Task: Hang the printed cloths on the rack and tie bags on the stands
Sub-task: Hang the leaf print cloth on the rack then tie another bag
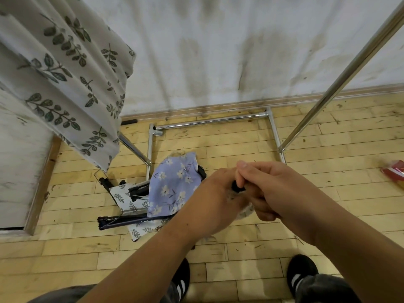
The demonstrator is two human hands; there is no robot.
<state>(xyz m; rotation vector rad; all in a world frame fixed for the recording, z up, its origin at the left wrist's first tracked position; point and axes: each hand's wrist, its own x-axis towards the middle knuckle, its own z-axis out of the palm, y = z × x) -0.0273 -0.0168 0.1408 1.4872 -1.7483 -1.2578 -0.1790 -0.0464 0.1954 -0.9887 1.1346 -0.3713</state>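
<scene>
Printed cloth point(65, 73) hangs on the rack point(209, 121); my left hand point(218, 193) and right hand point(273, 189) together pinch a small black piece point(237, 190).

Small black item point(237, 190) mostly covered, red packet point(393, 171) blurred at right edge, stands point(122, 223) half under lilac cloth point(175, 184)

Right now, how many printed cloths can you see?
3: a hanging leaf cloth at left, a purple cloth on the floor, a second leaf cloth partly beneath it. More may be hidden.
</scene>
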